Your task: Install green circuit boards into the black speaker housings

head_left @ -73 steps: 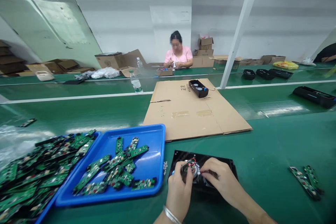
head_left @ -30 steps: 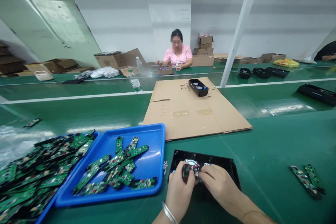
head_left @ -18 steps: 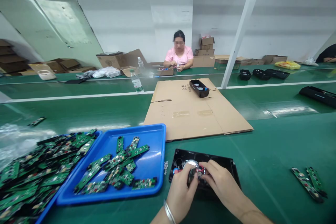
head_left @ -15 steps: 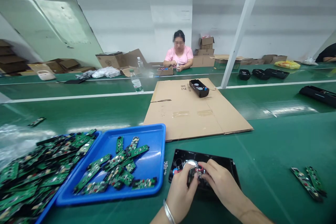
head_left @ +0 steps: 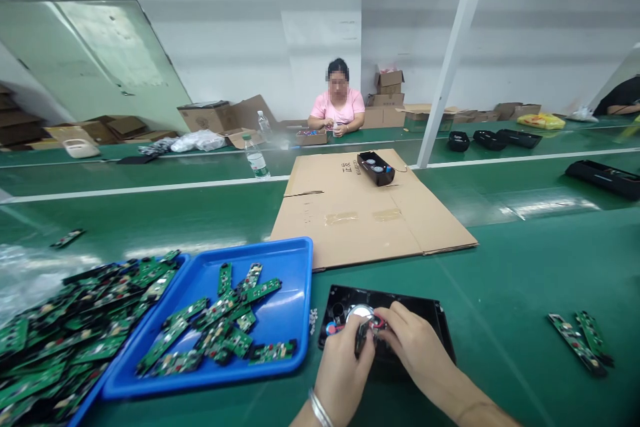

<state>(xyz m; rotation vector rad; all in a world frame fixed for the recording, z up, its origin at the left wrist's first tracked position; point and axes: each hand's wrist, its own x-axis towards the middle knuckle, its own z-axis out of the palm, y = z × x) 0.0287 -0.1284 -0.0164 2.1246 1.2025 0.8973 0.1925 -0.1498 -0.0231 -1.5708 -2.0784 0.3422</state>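
A black plastic speaker housing [head_left: 420,310] lies open in front of me, with a round silver speaker [head_left: 361,311] and a small blue-and-red part [head_left: 332,328] inside. Over it, my left hand [head_left: 344,361] pinches a small circuit board [head_left: 361,336], mostly covered by the fingers. Close beside it, my right hand [head_left: 419,341] has its fingertips closed on red wires [head_left: 379,322] at the board's end. Exactly where the wires meet the board is hidden.
Left of the housing, a blue tray [head_left: 293,263] holds several green boards; a large heap of boards [head_left: 75,327] lies beyond. Two boards [head_left: 580,340] rest at right. Ahead, cardboard [head_left: 370,233] carries another housing [head_left: 376,168]. A bottle [head_left: 257,159] and a co-worker [head_left: 338,107] are across.
The view has shifted slightly, moving the scene a little to the left. Both hands stay together over the housing with nearly the same grip.
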